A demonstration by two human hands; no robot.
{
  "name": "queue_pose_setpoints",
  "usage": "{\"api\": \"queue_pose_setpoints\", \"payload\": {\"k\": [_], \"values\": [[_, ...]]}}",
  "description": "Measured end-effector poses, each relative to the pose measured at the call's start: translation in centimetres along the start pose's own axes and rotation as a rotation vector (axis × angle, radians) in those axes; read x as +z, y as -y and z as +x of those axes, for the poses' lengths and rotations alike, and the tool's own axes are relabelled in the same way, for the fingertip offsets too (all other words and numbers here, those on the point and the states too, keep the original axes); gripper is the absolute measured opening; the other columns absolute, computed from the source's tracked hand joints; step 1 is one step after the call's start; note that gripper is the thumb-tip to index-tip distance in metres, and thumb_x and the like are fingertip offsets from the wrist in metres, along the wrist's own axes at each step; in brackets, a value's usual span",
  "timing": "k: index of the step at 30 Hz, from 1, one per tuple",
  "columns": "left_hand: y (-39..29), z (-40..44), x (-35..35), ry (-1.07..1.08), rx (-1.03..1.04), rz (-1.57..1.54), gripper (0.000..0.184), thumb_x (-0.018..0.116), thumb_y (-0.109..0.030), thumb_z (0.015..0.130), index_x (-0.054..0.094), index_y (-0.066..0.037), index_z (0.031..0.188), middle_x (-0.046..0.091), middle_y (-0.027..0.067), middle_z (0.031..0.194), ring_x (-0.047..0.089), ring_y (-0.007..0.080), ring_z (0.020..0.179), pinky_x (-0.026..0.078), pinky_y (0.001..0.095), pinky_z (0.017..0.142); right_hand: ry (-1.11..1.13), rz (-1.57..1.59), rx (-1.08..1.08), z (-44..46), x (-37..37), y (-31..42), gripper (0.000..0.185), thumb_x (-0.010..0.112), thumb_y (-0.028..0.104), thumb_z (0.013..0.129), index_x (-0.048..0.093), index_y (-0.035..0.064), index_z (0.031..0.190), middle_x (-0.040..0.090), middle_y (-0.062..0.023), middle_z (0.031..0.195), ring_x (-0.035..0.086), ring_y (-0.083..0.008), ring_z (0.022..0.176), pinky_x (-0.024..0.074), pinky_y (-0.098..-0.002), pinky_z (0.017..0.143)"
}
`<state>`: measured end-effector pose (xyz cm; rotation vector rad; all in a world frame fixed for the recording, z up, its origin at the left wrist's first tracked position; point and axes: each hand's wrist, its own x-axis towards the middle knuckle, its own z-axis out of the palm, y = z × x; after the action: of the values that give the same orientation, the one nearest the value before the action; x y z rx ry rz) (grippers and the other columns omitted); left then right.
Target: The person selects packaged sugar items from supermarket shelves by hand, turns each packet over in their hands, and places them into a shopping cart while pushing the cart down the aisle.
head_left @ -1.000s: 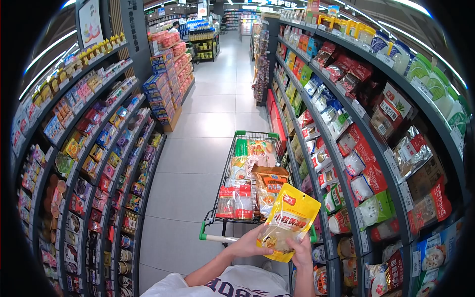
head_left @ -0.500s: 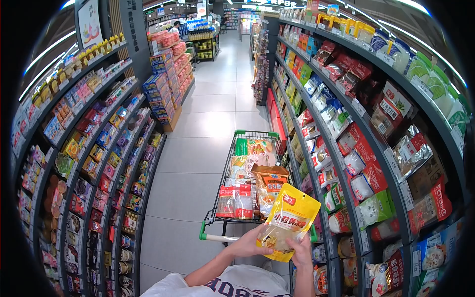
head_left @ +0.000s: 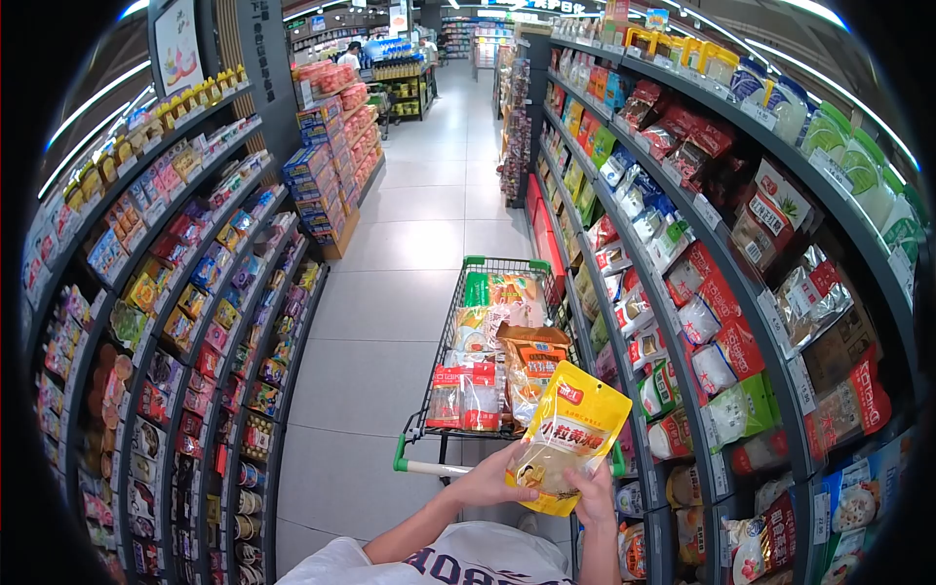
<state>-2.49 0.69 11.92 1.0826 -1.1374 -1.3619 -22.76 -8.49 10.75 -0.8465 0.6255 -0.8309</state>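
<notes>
A yellow bag of rock sugar [head_left: 575, 429] is held between both my hands, its printed front and clear window towards me. My left hand [head_left: 490, 478] is closed on its lower left edge. My right hand [head_left: 594, 497] grips the lower right corner, thumb over the front. Just beyond the bag stands a shopping cart [head_left: 413, 466] with green corners and a pale handle. In it lie an orange-brown bag [head_left: 534, 366], clear packs with red labels [head_left: 462, 398] and other packets [head_left: 502, 297] farther forward.
Shelves of bagged goods [head_left: 702, 322] rise close on my right. Candy and snack shelves [head_left: 185, 322] line the left. Stacked boxes [head_left: 317, 175] stand farther up the tiled aisle [head_left: 409, 253]. A person [head_left: 349, 56] is far ahead.
My hands, the bag and the cart hold the same place. In the distance, the person at the left has shifted slightly.
</notes>
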Motion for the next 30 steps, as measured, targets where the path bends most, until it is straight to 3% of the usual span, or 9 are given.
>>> {"api": "queue_pose_setpoints", "payload": {"k": [30], "values": [[-0.47,-0.47,0.36,-0.007,-0.039,0.012,0.090,0.088,-0.014,0.079,0.035,0.001,0.150,0.055,0.0080,0.137,0.052,0.0155,0.125,0.044,0.0324,0.107,-0.008,-0.003,-0.001,-0.58,-0.21,-0.15,0.067,0.078,-0.002,0.082,0.046,0.0037,0.141,0.060,-0.0080,0.134,0.058,-0.0212,0.123,0.0454,-0.0378,0.107]]}}
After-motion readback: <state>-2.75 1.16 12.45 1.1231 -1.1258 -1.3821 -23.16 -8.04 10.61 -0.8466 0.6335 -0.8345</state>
